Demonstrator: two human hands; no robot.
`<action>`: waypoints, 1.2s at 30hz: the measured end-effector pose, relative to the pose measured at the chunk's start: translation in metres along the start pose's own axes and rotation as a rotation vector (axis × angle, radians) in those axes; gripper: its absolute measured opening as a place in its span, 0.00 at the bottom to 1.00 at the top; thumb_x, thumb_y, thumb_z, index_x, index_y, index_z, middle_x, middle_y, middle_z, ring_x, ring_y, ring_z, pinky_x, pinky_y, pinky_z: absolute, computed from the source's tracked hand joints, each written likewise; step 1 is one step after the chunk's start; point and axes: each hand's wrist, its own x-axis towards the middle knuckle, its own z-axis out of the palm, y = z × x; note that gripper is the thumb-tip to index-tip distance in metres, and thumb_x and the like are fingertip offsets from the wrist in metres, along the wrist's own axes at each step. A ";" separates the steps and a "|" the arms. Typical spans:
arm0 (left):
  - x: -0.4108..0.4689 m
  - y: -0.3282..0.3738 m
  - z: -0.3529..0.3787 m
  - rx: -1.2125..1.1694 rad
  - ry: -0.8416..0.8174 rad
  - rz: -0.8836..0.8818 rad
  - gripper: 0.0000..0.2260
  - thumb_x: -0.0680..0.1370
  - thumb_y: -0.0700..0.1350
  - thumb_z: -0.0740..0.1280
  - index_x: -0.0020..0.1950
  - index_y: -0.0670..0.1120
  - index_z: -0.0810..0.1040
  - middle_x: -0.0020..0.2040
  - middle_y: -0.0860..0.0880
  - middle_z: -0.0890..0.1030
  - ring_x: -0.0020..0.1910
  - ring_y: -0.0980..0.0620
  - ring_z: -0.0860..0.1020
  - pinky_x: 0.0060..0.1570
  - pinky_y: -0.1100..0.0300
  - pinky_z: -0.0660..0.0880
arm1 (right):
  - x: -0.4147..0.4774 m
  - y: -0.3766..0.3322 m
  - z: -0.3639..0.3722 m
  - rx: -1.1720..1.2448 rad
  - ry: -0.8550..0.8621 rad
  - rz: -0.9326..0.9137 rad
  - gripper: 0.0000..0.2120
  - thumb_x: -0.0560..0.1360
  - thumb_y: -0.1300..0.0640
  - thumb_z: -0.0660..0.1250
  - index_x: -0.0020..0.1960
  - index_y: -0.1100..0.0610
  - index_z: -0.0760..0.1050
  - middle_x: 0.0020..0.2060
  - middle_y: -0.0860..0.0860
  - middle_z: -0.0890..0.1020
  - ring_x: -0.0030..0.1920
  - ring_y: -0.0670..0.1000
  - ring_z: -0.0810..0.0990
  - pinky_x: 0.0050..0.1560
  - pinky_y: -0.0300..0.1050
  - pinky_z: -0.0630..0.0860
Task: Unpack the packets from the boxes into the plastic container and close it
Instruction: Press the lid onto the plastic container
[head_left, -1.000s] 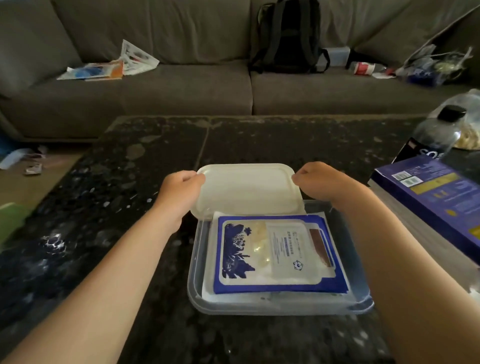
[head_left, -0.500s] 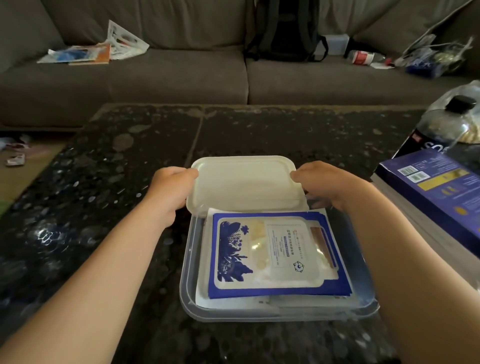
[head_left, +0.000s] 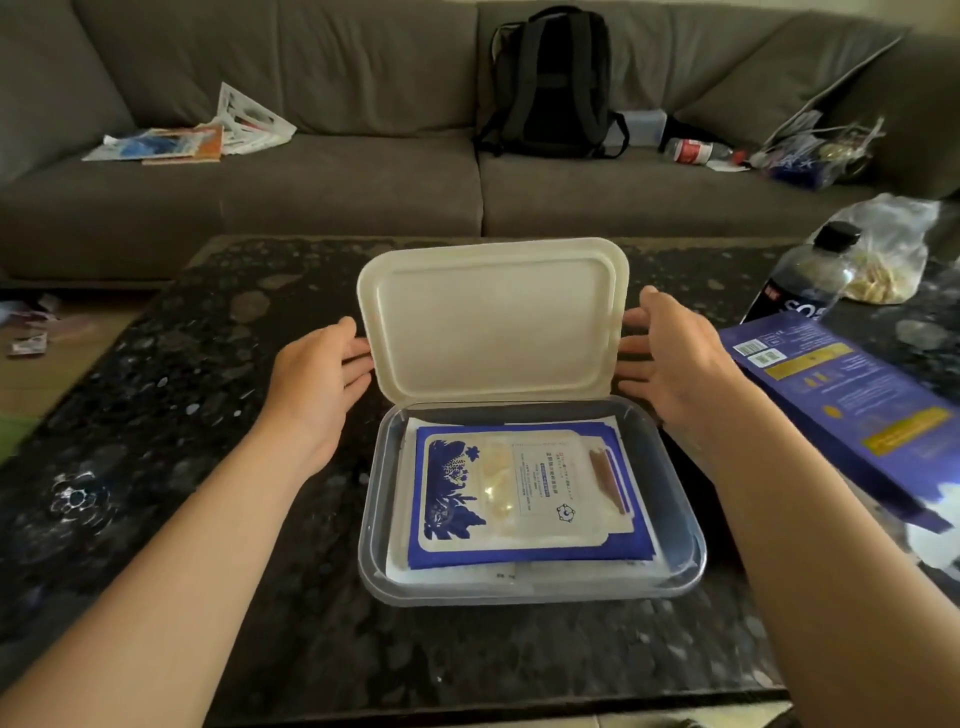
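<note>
A clear plastic container (head_left: 691, 545) sits on the dark table in front of me. Blue-and-white packets (head_left: 524, 499) lie flat inside it, stacked. The cream lid (head_left: 493, 322) stands tilted up on the container's far rim, its inner side facing me. My left hand (head_left: 317, 384) touches the lid's left edge with its fingertips. My right hand (head_left: 675, 364) is at the lid's right edge, fingers spread. The lid is held between the two hands. A purple box (head_left: 852, 405) lies to the right.
A dark bottle (head_left: 805, 286) and a clear bag of snacks (head_left: 883, 260) stand at the table's right back. Behind the table runs a grey sofa (head_left: 337, 176) with papers, a black backpack (head_left: 550, 83) and other clutter.
The lid has been raised from nearly flat to a steep tilt on the far rim. Both hands have slid from gripping its far corners to its side edges, fingers now spread.
</note>
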 end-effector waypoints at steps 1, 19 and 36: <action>-0.003 0.000 -0.003 -0.011 -0.014 -0.005 0.18 0.87 0.50 0.60 0.73 0.42 0.74 0.59 0.48 0.81 0.67 0.46 0.78 0.72 0.47 0.72 | -0.004 0.002 -0.006 0.033 -0.019 0.016 0.22 0.83 0.42 0.54 0.62 0.56 0.76 0.53 0.56 0.83 0.54 0.58 0.83 0.63 0.59 0.76; -0.072 -0.015 -0.015 0.488 0.021 0.214 0.11 0.75 0.36 0.74 0.49 0.52 0.83 0.49 0.54 0.85 0.52 0.56 0.83 0.57 0.52 0.81 | -0.056 0.044 -0.042 -0.332 0.028 -0.173 0.06 0.74 0.62 0.71 0.50 0.54 0.81 0.49 0.53 0.82 0.54 0.55 0.80 0.58 0.57 0.79; -0.089 -0.019 -0.014 1.133 -0.173 0.406 0.23 0.84 0.52 0.63 0.79 0.49 0.69 0.79 0.48 0.66 0.77 0.46 0.64 0.74 0.51 0.64 | -0.073 0.053 -0.038 -0.989 0.142 -0.400 0.13 0.79 0.58 0.63 0.63 0.54 0.76 0.52 0.51 0.79 0.48 0.51 0.77 0.47 0.47 0.75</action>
